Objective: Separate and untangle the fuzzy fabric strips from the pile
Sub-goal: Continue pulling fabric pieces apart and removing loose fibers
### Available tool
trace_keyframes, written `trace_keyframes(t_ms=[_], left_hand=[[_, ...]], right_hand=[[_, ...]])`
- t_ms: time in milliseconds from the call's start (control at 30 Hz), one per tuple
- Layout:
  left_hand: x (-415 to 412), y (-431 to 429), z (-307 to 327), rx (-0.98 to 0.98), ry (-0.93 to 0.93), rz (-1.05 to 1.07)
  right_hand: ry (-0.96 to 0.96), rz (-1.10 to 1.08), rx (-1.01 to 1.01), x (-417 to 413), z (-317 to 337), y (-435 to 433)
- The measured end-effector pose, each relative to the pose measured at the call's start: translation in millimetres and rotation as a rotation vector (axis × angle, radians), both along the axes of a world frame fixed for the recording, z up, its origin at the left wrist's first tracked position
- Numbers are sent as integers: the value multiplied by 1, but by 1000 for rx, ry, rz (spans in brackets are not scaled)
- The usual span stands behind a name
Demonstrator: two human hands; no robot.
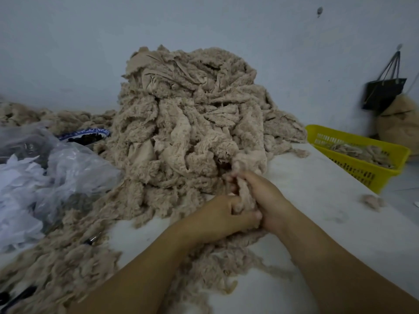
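Centrally, one fuzzy beige strip [246, 192] is gripped by both hands at the near foot of the pile [188, 114]: the left hand [215, 215] is curled round its lower end, the right hand [264, 196] closed on it just above. Loose strips are spread over the white table [322, 196]. More strips are held in a yellow basket [365, 175] at right. Markings on a blue-and-white bowl [85, 134] are too blurred to be read.
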State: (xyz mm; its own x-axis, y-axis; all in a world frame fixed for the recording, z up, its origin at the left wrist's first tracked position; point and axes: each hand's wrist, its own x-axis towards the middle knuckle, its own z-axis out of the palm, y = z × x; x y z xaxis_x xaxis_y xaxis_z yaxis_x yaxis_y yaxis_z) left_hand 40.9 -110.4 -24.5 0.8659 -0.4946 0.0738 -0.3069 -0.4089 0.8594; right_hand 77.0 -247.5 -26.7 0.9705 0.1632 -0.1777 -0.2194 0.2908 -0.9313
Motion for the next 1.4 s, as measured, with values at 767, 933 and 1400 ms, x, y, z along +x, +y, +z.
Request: trace_keyframes(t_ms=[767, 933, 1400], left_hand=[[24, 29, 16, -1378, 469, 128], [36, 48, 14, -1628, 489, 283], [30, 27, -2, -347, -159, 605]], right_hand=[[-471, 288, -801, -14, -11, 16], [-468, 40, -1007, -3, -7, 4], [-528, -363, -798, 6, -3, -20]])
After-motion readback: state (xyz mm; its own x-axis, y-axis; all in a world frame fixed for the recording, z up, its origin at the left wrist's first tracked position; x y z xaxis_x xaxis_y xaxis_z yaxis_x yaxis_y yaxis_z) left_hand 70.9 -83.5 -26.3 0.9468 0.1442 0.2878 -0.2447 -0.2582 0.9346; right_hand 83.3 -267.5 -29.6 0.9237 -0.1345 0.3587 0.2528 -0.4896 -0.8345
